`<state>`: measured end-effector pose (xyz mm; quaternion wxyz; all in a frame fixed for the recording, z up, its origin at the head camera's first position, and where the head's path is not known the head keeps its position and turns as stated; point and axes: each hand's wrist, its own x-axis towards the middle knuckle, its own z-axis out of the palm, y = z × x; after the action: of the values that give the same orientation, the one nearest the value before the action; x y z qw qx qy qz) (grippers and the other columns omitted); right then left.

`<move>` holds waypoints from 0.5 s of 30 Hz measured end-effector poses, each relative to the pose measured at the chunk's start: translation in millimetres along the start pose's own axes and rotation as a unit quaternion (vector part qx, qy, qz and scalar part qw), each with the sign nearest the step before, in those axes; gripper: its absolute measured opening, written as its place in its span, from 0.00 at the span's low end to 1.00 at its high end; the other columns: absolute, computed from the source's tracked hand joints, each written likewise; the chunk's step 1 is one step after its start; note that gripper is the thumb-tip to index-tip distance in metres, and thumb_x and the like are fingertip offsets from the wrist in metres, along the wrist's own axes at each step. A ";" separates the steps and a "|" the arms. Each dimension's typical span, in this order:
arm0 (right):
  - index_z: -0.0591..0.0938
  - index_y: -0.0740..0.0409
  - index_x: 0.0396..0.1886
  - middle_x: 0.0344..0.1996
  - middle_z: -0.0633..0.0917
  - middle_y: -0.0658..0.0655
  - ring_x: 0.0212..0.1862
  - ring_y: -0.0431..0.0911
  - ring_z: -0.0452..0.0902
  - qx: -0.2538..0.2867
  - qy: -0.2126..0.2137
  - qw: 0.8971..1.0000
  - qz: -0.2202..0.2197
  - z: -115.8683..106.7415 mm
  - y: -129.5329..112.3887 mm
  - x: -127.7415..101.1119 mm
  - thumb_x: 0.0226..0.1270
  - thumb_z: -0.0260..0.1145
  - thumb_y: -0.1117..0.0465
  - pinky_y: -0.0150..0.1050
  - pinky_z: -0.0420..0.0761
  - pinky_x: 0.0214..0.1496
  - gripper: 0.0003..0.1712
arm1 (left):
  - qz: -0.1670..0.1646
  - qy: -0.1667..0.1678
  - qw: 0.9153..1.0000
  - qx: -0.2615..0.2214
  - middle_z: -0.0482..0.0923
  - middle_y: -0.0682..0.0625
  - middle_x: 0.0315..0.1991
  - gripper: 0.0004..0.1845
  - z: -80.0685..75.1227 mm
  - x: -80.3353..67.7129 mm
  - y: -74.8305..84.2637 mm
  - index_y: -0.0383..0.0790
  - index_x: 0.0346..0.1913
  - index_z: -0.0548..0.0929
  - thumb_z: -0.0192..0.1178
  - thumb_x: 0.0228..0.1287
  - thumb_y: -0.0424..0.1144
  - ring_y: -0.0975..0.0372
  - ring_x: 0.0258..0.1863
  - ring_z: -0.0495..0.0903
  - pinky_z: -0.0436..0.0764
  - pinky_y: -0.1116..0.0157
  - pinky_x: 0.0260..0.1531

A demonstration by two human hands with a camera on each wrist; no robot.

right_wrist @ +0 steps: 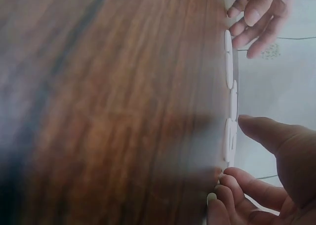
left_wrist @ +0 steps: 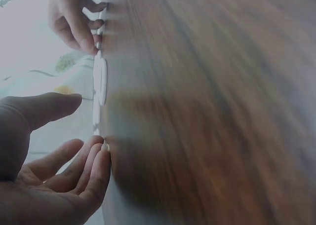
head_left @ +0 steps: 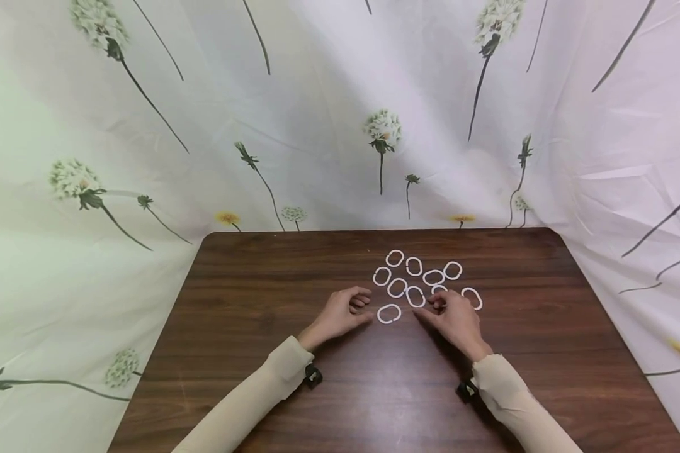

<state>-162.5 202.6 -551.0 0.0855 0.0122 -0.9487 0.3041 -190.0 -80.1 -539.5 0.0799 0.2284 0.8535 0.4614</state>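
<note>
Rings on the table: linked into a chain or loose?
Mostly loose: the white rings lie flat on the table, several with gaps between; whether the touching ones interlock cannot be told.

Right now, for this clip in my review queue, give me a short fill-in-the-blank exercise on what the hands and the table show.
1. The white rings lie on a dark ____ table.
2. The ring nearest the person lies ____ the two hands.
3. The right hand touches a ring with its ____.
4. The left hand rests on the table with its fingers ____.

Missing words: wooden; between; fingertips; curled
</note>
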 end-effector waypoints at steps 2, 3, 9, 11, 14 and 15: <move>0.86 0.47 0.33 0.27 0.85 0.47 0.31 0.41 0.79 -0.004 0.005 1.000 -0.005 1.5 -1.2 2.4 0.46 0.78 0.38 0.40 0.78 0.32 0.22 | 0.000 -0.002 1.000 0.007 0.85 0.38 0.47 0.25 2.2 2.6 1.8 0.30 0.56 0.79 0.72 0.56 0.34 0.49 0.46 0.84 0.87 0.56 0.45; 0.86 0.47 0.33 0.27 0.84 0.47 0.31 0.41 0.79 -0.006 0.006 1.000 -0.007 1.9 -2.1 3.5 0.46 0.78 0.38 0.39 0.78 0.32 0.22 | 0.000 -0.003 1.000 0.009 0.85 0.38 0.47 0.25 3.1 3.9 3.3 0.30 0.56 0.79 0.72 0.55 0.34 0.50 0.46 0.84 0.87 0.56 0.45; 0.85 0.49 0.31 0.26 0.84 0.47 0.29 0.41 0.78 -0.025 0.013 1.000 -0.012 5.4 -5.5 6.7 0.46 0.78 0.37 0.39 0.78 0.30 0.23 | 0.002 -0.002 1.000 0.017 0.85 0.39 0.46 0.25 9.5 9.0 7.5 0.31 0.55 0.80 0.72 0.55 0.35 0.51 0.45 0.84 0.87 0.56 0.45; 0.84 0.50 0.31 0.26 0.85 0.48 0.30 0.41 0.79 -0.032 0.017 0.999 -0.014 6.4 -6.5 7.1 0.46 0.78 0.38 0.40 0.78 0.30 0.24 | 0.003 0.002 1.000 0.022 0.85 0.40 0.46 0.25 11.9 10.0 7.6 0.31 0.54 0.80 0.73 0.54 0.36 0.51 0.44 0.84 0.87 0.57 0.45; 0.84 0.50 0.31 0.26 0.85 0.48 0.30 0.42 0.79 -0.038 0.022 0.999 -0.015 7.4 -8.3 7.9 0.46 0.78 0.38 0.41 0.79 0.30 0.24 | 0.000 0.005 1.000 0.026 0.86 0.41 0.45 0.25 15.5 11.0 7.9 0.32 0.54 0.81 0.74 0.53 0.35 0.52 0.44 0.84 0.86 0.58 0.46; 0.85 0.50 0.30 0.26 0.85 0.49 0.29 0.42 0.79 -0.041 0.024 0.999 -0.015 8.0 -8.6 8.2 0.46 0.78 0.38 0.41 0.79 0.30 0.24 | -0.001 0.006 1.000 0.028 0.86 0.41 0.45 0.26 16.6 11.3 8.1 0.33 0.54 0.81 0.75 0.52 0.36 0.52 0.43 0.84 0.86 0.58 0.47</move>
<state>-171.3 191.2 -551.0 0.1128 0.0160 -0.9577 0.2643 -191.7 -58.6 -541.3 0.0691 0.2271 0.8669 0.4382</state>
